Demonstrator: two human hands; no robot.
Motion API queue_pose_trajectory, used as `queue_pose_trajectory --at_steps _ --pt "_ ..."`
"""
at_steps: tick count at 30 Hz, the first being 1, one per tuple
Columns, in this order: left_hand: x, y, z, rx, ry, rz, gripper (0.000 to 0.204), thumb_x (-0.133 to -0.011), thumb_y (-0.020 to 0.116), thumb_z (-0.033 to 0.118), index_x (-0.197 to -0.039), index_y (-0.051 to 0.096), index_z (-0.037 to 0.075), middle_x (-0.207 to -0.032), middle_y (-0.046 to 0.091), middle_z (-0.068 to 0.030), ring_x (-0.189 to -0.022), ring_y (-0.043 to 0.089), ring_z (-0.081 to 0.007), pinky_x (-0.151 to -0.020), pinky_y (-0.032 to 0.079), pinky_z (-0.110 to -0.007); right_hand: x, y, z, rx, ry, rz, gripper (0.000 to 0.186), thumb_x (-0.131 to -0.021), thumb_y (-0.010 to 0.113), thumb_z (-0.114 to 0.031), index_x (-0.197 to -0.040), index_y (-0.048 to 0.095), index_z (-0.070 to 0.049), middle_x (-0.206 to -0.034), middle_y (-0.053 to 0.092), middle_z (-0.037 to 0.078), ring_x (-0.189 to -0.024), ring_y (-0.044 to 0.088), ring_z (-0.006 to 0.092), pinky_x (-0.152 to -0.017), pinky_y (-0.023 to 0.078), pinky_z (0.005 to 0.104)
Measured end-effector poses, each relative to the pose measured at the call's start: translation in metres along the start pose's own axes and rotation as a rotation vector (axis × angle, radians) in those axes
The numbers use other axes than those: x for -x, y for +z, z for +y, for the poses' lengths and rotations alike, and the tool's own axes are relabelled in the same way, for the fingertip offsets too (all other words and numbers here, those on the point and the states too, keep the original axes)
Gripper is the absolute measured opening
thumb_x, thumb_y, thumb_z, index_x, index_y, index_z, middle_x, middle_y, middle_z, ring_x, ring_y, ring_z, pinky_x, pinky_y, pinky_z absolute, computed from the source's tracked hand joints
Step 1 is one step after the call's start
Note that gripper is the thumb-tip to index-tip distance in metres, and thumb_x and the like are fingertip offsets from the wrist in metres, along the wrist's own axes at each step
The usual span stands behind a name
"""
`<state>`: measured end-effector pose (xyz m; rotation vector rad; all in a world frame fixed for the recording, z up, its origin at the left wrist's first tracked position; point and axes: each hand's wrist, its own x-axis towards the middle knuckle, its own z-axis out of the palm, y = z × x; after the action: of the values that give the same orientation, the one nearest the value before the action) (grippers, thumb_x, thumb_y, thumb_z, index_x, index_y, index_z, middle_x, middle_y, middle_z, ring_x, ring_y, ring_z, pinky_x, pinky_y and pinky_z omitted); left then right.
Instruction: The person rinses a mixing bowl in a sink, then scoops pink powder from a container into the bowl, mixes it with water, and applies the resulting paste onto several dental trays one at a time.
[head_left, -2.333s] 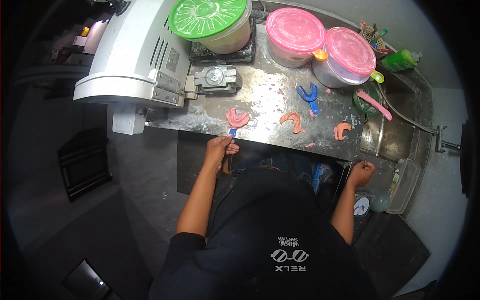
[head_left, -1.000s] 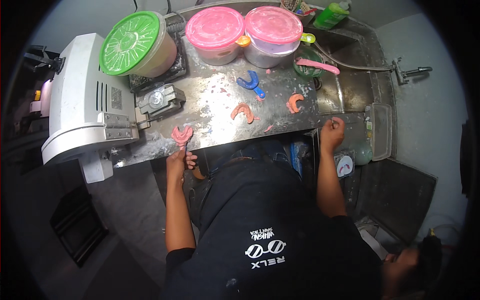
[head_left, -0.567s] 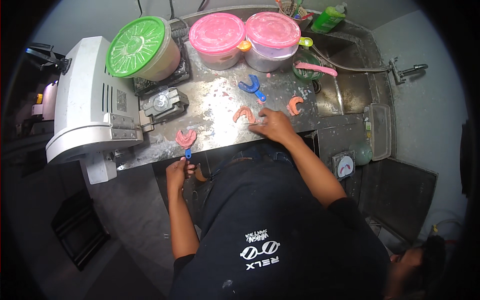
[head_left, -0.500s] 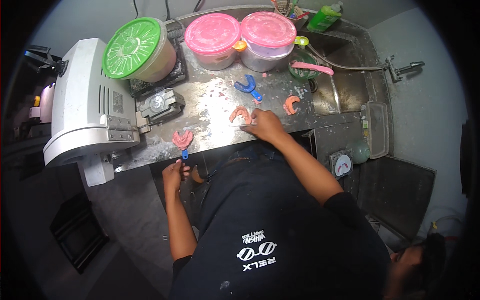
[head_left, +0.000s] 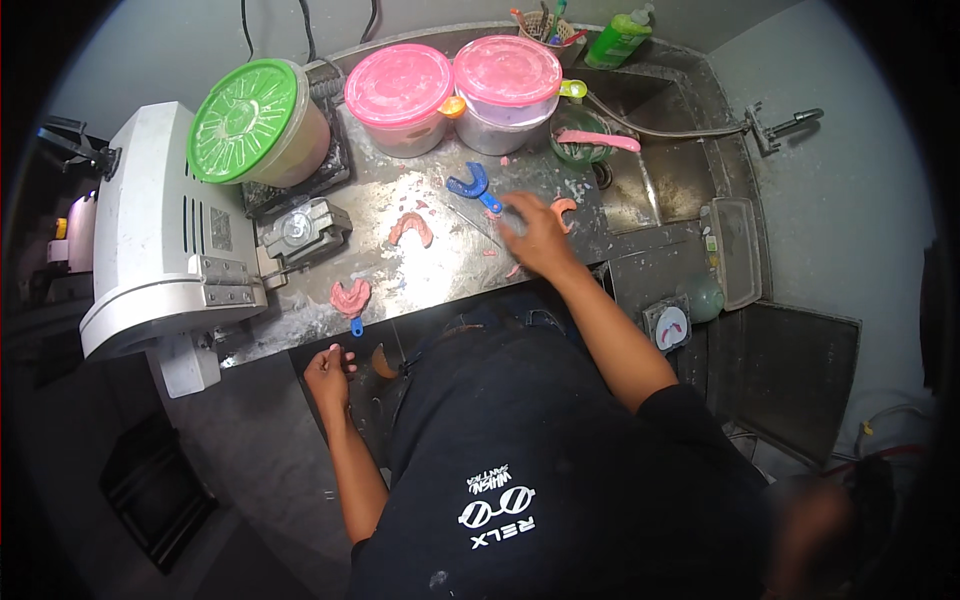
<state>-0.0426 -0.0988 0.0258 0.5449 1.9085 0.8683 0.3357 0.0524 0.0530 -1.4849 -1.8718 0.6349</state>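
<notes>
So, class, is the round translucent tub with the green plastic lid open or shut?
Shut: the green plastic lid covers the round translucent tub.

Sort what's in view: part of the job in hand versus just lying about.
Likely in the job: thin tool by the right hand, blue tray, pink-filled tray near the left hand, pinkish arch.

Apparently just lying about: green-lidded tub, green bottle, pink spatula.
</notes>
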Motion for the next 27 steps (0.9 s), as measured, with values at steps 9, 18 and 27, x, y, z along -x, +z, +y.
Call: queue_pose_trajectory --at_steps 9,18,27 --pt "0.004 0.043 0.072 0.129 0.259 0.001 0.017 -0.095 0.061 0.013 -0.091 0.064 -0.003 -0.078 0.068 -0.0082 -0.065 0.062 -0.0104 -0.061 0.052 -0.024 -0.009 -0.133 0.081 0.197 0.137 0.535 0.025 -0.079 0.074 -0.012 -0.102 0.066 -0.004 -0.095 0.067 0.011 -0.089 0.065 0.0245 -0.078 0.051 0.0350" --pt "0.009 0.236 0.162 -0.183 0.578 -0.723 0.018 -0.092 0.064 0.015 -0.100 0.065 -0.002 -0.086 0.067 -0.0052 -0.074 0.061 -0.0105 -0.065 0.048 -0.024 -0.072 -0.427 0.224 0.987 0.603 0.476 0.066 -0.075 0.077 -0.038 -0.127 0.058 -0.002 -0.128 0.057 0.026 -0.120 0.055 0.0386 -0.102 0.043 0.0428" --pt "0.018 0.406 0.202 0.318 -0.267 -0.797 0.058 -0.085 0.073 0.023 -0.124 0.036 0.003 -0.114 0.055 -0.0254 -0.091 0.066 -0.0376 -0.078 0.059 -0.046 -0.079 -0.464 0.324 0.956 0.574 0.495 0.064 -0.079 0.070 -0.034 -0.129 0.055 0.004 -0.123 0.060 0.028 -0.117 0.056 0.0422 -0.101 0.044 0.0419"
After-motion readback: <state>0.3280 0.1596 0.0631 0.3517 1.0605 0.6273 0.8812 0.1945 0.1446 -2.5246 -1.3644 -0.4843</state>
